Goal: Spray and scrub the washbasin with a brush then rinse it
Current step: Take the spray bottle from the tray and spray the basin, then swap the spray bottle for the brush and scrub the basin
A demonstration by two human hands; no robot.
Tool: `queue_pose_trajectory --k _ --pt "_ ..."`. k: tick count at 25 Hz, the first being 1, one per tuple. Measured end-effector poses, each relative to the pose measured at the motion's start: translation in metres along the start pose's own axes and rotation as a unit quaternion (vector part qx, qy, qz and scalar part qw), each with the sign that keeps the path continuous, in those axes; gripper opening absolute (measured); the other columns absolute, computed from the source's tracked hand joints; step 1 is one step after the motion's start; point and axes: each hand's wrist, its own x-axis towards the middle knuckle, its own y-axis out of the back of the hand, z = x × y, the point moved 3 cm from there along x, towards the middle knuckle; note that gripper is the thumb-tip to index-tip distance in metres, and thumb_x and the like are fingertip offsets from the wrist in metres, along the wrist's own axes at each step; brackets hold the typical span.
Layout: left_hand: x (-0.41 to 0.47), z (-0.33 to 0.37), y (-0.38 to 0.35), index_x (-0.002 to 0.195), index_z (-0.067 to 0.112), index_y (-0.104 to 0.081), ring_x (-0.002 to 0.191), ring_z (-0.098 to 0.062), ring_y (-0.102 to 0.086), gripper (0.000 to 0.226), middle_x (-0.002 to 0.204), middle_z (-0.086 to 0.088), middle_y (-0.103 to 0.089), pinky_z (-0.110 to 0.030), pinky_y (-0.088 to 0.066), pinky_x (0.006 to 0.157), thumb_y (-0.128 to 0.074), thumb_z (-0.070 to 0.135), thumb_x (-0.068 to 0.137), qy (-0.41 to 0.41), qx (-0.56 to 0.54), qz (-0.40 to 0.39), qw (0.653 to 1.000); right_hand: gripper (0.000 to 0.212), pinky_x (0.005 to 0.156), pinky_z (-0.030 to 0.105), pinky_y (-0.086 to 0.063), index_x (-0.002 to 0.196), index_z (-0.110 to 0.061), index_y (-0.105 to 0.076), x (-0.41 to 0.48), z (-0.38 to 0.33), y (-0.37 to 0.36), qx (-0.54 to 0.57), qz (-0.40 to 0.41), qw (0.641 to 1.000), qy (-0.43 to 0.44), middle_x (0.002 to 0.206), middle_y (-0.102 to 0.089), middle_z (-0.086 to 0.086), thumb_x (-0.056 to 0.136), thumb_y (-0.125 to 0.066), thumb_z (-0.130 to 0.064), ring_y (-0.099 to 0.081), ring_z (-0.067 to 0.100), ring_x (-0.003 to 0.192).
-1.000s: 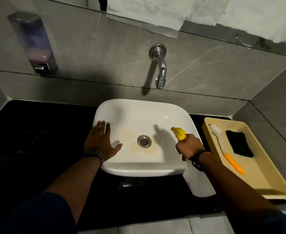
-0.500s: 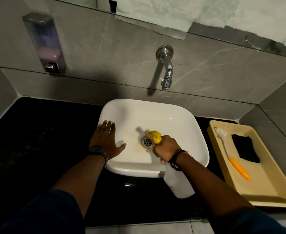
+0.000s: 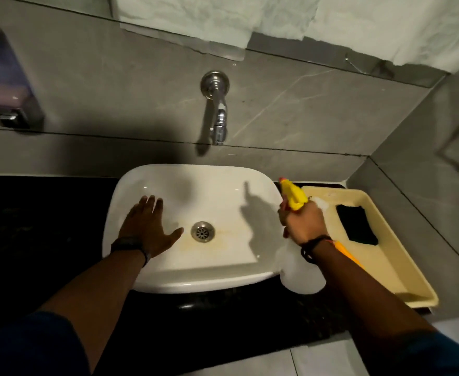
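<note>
You are standing before the white, rounded-square ceramic washbasin [image 3: 195,229], which is sitting on the black stone counter [image 3: 41,229] below the chrome wall tap [image 3: 217,115]. Your left hand [image 3: 148,226] is lying flat, fingers spread and holding nothing, on the basin's rim and inner wall at 9 o'clock from the round steel drain [image 3: 203,231]. Your right hand [image 3: 301,221], its grip closed around the neck of the translucent white spray bottle with the yellow trigger head [image 3: 293,198], is hovering at the basin's 3 o'clock rim. The nozzle is pointing toward 11 o'clock; the bottle body is hanging below the wrist, tilted back toward you.

The bottle is probably light and slightly yielding, and its plastic may be slick if wet. The neck under the trigger looks like the surest place to hold, leaving the forefinger free to squeeze. The basin itself is stiff, glossy and likely slippery, with a faint yellowish stain showing around the drain.

At 3 o'clock from the basin, the shallow cream plastic tray [image 3: 385,256] is resting on the counter, holding a black rectangular scouring pad [image 3: 356,225]. The orange-handled brush [image 3: 347,255] is lying in the tray too, mostly hidden behind your right forearm. Judged from this, spraying is in hand; scrubbing and rinsing are not yet begun. The brush's hard handle should be taken at its orange end.
</note>
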Motion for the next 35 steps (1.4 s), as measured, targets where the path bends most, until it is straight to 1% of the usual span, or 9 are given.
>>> queue_pose_trajectory --k 6,11,15,20,23,25,27,31,35 --pt "0.032 0.229 -0.013 0.142 0.012 -0.030 0.143 -0.027 -0.022 0.086 0.152 -0.012 -0.031 -0.038 -0.019 0.118 -0.049 0.063 0.075 -0.194 -0.117 0.054 0.972 0.064 0.056 0.029 -0.052 0.098 -0.058 -0.063 0.058 0.110 0.126 0.169 0.197 0.966 0.022 0.085 -0.064 0.000 0.075 -0.058 0.002 -0.057 0.025 0.058" --pt "0.045 0.369 -0.075 0.142 0.018 -0.028 0.141 -0.026 -0.024 0.079 0.153 -0.008 -0.029 -0.038 -0.021 0.115 -0.052 0.060 0.079 -0.267 -0.103 -0.014 0.958 0.050 0.069 0.016 -0.055 0.125 -0.006 -0.061 0.116 0.224 0.175 0.206 0.263 0.940 -0.066 0.100 -0.061 0.007 0.079 -0.059 0.015 -0.068 -0.002 0.074" --pt "0.065 0.413 -0.128 0.143 0.021 -0.021 0.142 -0.026 -0.018 0.084 0.157 -0.004 -0.019 -0.041 -0.019 0.116 -0.048 0.064 0.077 -0.248 -0.062 -0.040 0.966 0.050 0.099 0.052 -0.050 0.125 -0.017 -0.058 0.145 0.303 0.175 0.196 0.247 0.946 -0.068 0.115 -0.065 0.010 0.083 -0.061 0.010 -0.063 0.031 0.110" --pt "0.079 0.434 -0.170 0.146 0.020 -0.002 0.146 -0.023 0.003 0.096 0.160 -0.005 0.000 -0.037 -0.003 0.118 -0.047 0.067 0.076 -0.260 -0.023 -0.086 0.961 0.046 0.098 0.043 -0.048 0.125 -0.017 -0.052 0.150 0.341 0.167 0.202 0.261 0.939 -0.093 0.120 -0.061 0.013 0.086 -0.063 0.004 -0.059 0.031 0.113" --pt "0.076 0.436 -0.187 0.146 0.020 0.006 0.145 -0.020 0.012 0.098 0.159 -0.004 0.008 -0.037 0.003 0.119 -0.043 0.069 0.077 -0.298 0.020 -0.120 0.947 0.062 0.094 0.036 -0.045 0.134 -0.009 -0.044 0.142 0.339 0.161 0.207 0.287 0.929 -0.105 0.124 -0.057 0.008 0.082 -0.071 -0.027 -0.055 0.024 0.111" --pt "0.073 0.433 -0.198 0.146 0.019 0.008 0.145 -0.018 0.015 0.097 0.159 -0.002 0.010 -0.035 0.006 0.118 -0.040 0.069 0.077 -0.305 0.053 -0.129 0.942 0.070 0.091 0.043 -0.047 0.125 -0.006 -0.046 0.119 0.339 0.150 0.170 0.374 0.896 -0.169 0.119 -0.058 0.017 0.075 -0.064 -0.051 -0.056 0.032 0.108" --pt "0.070 0.432 -0.202 0.146 0.018 0.007 0.145 -0.018 0.015 0.095 0.159 -0.002 0.010 -0.034 0.009 0.116 -0.038 0.067 0.079 -0.305 0.070 -0.127 0.941 0.055 0.084 0.046 -0.045 0.107 0.000 -0.051 0.093 0.333 0.133 0.087 0.411 0.877 -0.233 0.106 -0.059 0.024 0.076 -0.056 -0.045 -0.055 0.038 0.101" --pt "0.076 0.432 -0.195 0.147 0.018 0.001 0.146 -0.019 0.009 0.087 0.160 -0.003 0.004 -0.034 0.003 0.117 -0.041 0.060 0.083 -0.304 0.039 -0.144 0.941 0.034 0.087 0.043 -0.044 0.105 -0.006 -0.061 0.094 0.320 0.088 -0.136 0.113 0.972 -0.155 0.105 -0.062 0.016 0.081 -0.064 -0.029 -0.054 0.037 0.102" --pt "0.085 0.428 -0.167 0.146 0.017 -0.007 0.146 -0.023 -0.002 0.084 0.159 -0.006 -0.007 -0.039 -0.009 0.118 -0.046 0.057 0.083 -0.298 -0.004 -0.133 0.945 0.053 0.096 0.041 -0.045 0.132 -0.011 -0.043 0.119 0.325 0.063 -0.290 -0.129 0.945 -0.077 0.128 -0.053 0.014 0.088 -0.056 -0.038 -0.052 0.034 0.115"
